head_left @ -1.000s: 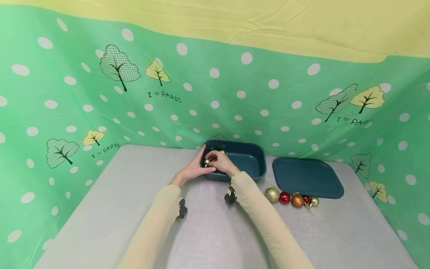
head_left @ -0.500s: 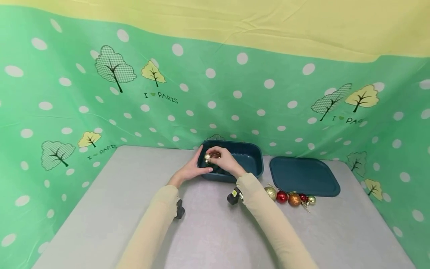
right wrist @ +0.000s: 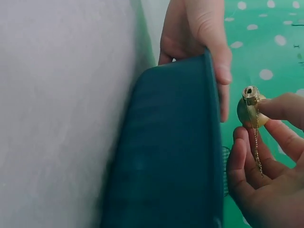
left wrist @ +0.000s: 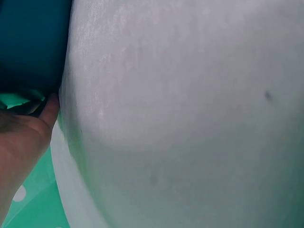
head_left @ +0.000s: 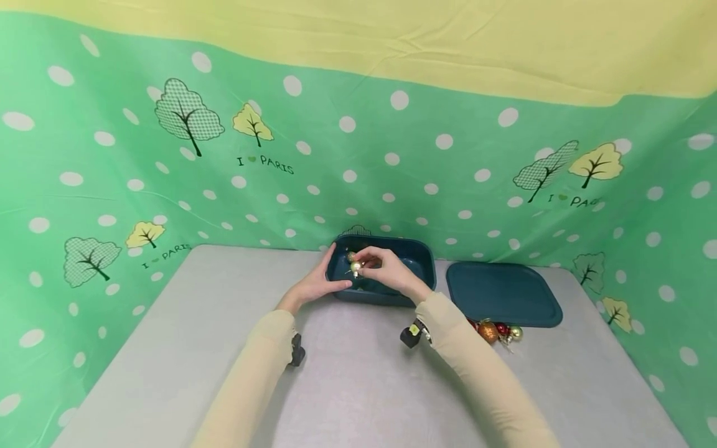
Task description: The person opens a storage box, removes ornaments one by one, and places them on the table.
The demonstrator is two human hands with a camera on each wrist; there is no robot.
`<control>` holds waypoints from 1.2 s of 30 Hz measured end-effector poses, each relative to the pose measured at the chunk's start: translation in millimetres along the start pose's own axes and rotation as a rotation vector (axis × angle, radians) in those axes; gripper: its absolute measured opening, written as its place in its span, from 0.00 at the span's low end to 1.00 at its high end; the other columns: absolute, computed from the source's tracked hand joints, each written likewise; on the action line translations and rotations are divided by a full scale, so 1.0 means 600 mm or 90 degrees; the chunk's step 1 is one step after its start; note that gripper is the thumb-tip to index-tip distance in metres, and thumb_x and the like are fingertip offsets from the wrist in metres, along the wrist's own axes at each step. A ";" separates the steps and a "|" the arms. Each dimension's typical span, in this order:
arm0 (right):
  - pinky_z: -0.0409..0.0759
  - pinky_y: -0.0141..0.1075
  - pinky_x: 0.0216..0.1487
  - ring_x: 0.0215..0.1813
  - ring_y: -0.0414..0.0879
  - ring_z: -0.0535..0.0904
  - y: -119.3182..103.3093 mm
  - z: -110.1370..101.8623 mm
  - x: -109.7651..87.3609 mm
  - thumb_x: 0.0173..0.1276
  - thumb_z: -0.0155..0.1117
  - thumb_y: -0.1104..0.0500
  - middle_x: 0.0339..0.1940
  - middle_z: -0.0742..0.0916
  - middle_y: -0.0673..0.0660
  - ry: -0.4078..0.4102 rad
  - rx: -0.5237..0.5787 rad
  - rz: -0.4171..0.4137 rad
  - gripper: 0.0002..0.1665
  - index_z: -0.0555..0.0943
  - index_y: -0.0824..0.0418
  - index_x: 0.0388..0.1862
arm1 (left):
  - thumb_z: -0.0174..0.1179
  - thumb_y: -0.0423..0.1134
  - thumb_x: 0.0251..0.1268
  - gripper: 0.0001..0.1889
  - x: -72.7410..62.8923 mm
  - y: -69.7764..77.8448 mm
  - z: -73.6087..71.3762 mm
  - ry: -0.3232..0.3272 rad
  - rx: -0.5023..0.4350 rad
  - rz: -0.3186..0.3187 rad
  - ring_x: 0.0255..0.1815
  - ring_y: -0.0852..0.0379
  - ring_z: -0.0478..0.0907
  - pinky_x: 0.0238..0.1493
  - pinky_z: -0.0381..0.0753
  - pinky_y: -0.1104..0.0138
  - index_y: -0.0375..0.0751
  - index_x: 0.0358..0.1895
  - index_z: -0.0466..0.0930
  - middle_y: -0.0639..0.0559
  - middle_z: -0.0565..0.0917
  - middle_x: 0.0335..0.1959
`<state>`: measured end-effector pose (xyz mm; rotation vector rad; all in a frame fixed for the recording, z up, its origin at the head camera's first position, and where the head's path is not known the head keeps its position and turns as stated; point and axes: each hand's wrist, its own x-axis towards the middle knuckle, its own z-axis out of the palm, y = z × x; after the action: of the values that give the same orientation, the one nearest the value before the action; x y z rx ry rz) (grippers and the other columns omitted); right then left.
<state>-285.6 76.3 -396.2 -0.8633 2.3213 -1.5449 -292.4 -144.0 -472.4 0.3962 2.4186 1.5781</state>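
A dark blue rectangular box [head_left: 381, 297] stands near the back edge of the table. My left hand [head_left: 311, 286] grips its left end, thumb along the front rim and fingers against the left side; in the right wrist view the left thumb [right wrist: 222, 69] reaches over the rim. Thumb and fingers of my right hand [head_left: 388, 271] pinch a small gold Christmas ball [right wrist: 254, 113] above the box's left half. A thin gold cord dangles from its cap. Just behind it, in the box's left end, another ornament [head_left: 351, 256] shows; the right hand hides part of the inside.
The blue lid [head_left: 504, 295] lies flat to the right of the box. In front of it sit an orange ball [head_left: 488, 332], a small red ball [head_left: 501, 329] and a pale gold ball [head_left: 516, 333], partly behind my right sleeve. A patterned green curtain [head_left: 313, 137] hangs behind the table.
My right hand has lifted the gold ball up from the box's left end and moved it slightly right. The left hand keeps its hold on the box. My right sleeve now covers more of the ornament row.
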 end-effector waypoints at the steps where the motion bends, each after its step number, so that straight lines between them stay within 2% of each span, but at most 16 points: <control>1: 0.79 0.40 0.46 0.46 0.59 0.78 -0.008 -0.002 -0.007 0.67 0.60 0.71 0.50 0.81 0.69 -0.002 0.004 0.003 0.16 0.77 0.75 0.53 | 0.66 0.46 0.61 0.55 0.000 0.000 0.000 0.001 0.000 0.002 0.76 0.42 0.36 0.70 0.46 0.44 0.52 0.78 0.29 0.41 0.36 0.78; 5: 0.78 0.41 0.46 0.47 0.58 0.77 0.003 -0.004 -0.023 0.67 0.61 0.70 0.50 0.82 0.68 -0.005 0.003 0.005 0.16 0.77 0.73 0.54 | 0.67 0.46 0.60 0.56 0.000 0.000 0.003 0.004 0.012 0.003 0.76 0.42 0.37 0.71 0.46 0.46 0.52 0.78 0.29 0.41 0.37 0.78; 11: 0.77 0.49 0.48 0.45 0.54 0.78 0.034 -0.011 -0.047 0.66 0.63 0.68 0.46 0.83 0.63 -0.014 -0.025 -0.028 0.15 0.79 0.71 0.52 | 0.67 0.42 0.61 0.56 -0.001 0.003 0.004 0.001 0.000 0.000 0.76 0.40 0.36 0.71 0.44 0.46 0.50 0.78 0.29 0.40 0.36 0.78; 15: 0.78 0.49 0.47 0.44 0.51 0.79 0.038 -0.019 -0.070 0.66 0.64 0.68 0.44 0.84 0.58 -0.022 -0.043 -0.027 0.14 0.80 0.68 0.50 | 0.67 0.39 0.60 0.55 -0.015 0.030 0.000 -0.010 -0.013 0.005 0.75 0.36 0.36 0.71 0.43 0.45 0.42 0.78 0.29 0.34 0.36 0.77; 19: 0.78 0.50 0.47 0.44 0.50 0.79 0.038 -0.028 -0.093 0.66 0.64 0.67 0.44 0.84 0.57 -0.030 -0.056 -0.018 0.14 0.80 0.67 0.51 | 0.66 0.38 0.61 0.54 -0.032 0.058 -0.005 -0.020 -0.013 0.003 0.75 0.36 0.36 0.71 0.44 0.46 0.38 0.77 0.30 0.33 0.36 0.76; 23: 0.78 0.50 0.46 0.45 0.51 0.78 0.039 -0.040 -0.116 0.67 0.64 0.65 0.45 0.84 0.58 -0.026 -0.068 -0.012 0.15 0.79 0.68 0.52 | 0.65 0.38 0.63 0.53 -0.036 0.063 -0.006 -0.026 -0.019 0.001 0.76 0.38 0.34 0.71 0.43 0.45 0.40 0.77 0.29 0.36 0.34 0.77; 29: 0.79 0.45 0.43 0.44 0.50 0.79 0.045 -0.061 -0.149 0.67 0.65 0.63 0.43 0.84 0.56 -0.010 -0.077 -0.008 0.15 0.80 0.66 0.52 | 0.65 0.38 0.63 0.54 -0.035 0.062 -0.009 -0.030 -0.021 0.000 0.76 0.38 0.33 0.71 0.42 0.46 0.41 0.78 0.29 0.37 0.33 0.77; 36: 0.79 0.41 0.42 0.43 0.48 0.80 0.064 -0.079 -0.196 0.66 0.66 0.65 0.42 0.85 0.54 0.025 -0.126 -0.006 0.13 0.81 0.62 0.49 | 0.65 0.38 0.63 0.54 -0.034 0.063 -0.009 -0.029 -0.019 -0.006 0.76 0.38 0.33 0.71 0.42 0.46 0.42 0.78 0.29 0.37 0.33 0.77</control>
<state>-227.3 191.7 -426.2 -0.8957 2.5341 -1.3638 -271.0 -141.1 -434.6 0.4088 2.3568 1.5828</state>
